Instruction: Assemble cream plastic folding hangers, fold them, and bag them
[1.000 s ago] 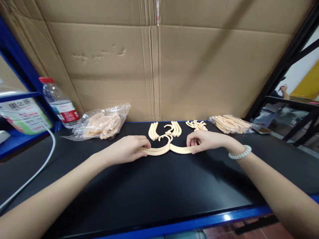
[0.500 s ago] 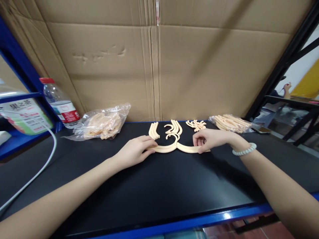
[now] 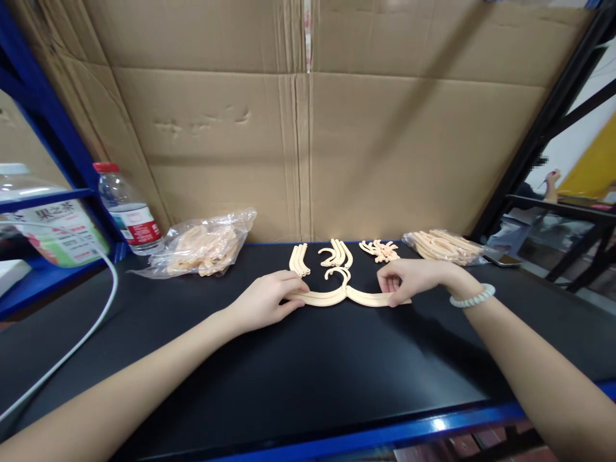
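Observation:
A small cream plastic hanger (image 3: 342, 294) lies flat on the black bench top (image 3: 308, 372), its hook pointing away from me. My left hand (image 3: 269, 298) pinches the hanger's left arm, fingers closed on it. My right hand (image 3: 409, 277), with a bead bracelet on the wrist, grips the hanger's right arm. Just behind lie a row of curved cream arm pieces (image 3: 298, 258), a group of hooks (image 3: 337, 254) and a small heap of little parts (image 3: 380, 250).
A clear bag of cream parts (image 3: 205, 245) lies at back left, another bag (image 3: 445, 246) at back right beside a phone (image 3: 503, 259). A water bottle (image 3: 128, 210) and a white cable (image 3: 72, 340) are at left. A cardboard wall (image 3: 308, 128) closes the back.
Both hands and the hanger have shifted a little to the right along the bench, still holding it by its two arms; the view has tilted slightly down.

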`<state>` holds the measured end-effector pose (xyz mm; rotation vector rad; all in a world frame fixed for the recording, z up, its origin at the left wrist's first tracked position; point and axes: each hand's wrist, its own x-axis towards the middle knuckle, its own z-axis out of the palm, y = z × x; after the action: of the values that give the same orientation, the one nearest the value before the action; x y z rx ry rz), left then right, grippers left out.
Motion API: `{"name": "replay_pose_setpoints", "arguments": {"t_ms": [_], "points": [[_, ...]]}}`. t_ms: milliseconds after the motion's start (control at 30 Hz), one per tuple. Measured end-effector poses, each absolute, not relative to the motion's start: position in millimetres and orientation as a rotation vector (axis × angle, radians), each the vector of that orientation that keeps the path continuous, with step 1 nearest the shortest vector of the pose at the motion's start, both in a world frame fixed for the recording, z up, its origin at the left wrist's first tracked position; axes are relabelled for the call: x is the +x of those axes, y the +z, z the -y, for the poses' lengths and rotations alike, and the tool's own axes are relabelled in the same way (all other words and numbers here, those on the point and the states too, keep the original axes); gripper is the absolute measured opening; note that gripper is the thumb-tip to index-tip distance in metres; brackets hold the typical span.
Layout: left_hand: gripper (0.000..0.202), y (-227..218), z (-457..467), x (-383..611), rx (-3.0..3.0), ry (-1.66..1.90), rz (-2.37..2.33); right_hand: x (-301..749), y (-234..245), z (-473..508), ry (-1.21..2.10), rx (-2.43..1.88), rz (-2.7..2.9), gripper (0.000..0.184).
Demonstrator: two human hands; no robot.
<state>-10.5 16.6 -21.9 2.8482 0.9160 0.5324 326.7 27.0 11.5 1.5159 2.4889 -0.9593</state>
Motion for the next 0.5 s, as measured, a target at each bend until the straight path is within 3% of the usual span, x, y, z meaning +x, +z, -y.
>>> {"name": "replay_pose_setpoints", "arguments": {"t_ms": [500], "points": [[0.013, -24.5, -20.2, -8.7, 2.797, 0.659, -0.996, 325.7, 10.6, -27.6, -0.906, 1.557, -2.511, 0.016]]}}
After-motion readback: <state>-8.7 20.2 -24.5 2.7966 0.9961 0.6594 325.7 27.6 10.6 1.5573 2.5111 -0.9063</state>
